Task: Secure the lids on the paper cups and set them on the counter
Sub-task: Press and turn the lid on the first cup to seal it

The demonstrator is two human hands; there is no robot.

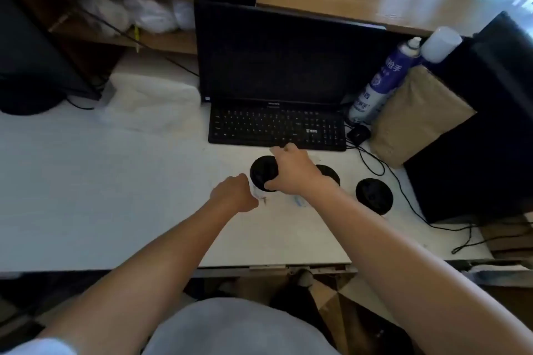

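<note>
A white paper cup [257,192] with a black lid [263,171] stands on the white counter [115,196] just in front of the keyboard. My left hand [235,193] is wrapped around the cup's side. My right hand [294,171] grips the lid's rim from the right, thumb at the near edge. Behind my right wrist a second lidded cup [328,173] is partly hidden. A third cup with a black lid [374,195] stands further right.
A black keyboard [277,130] and dark monitor [288,57] sit right behind the cups. A blue spray can [380,81], a brown paper bag [418,115] and a black box [476,138] stand at the right, with black cables [403,196] trailing across the counter.
</note>
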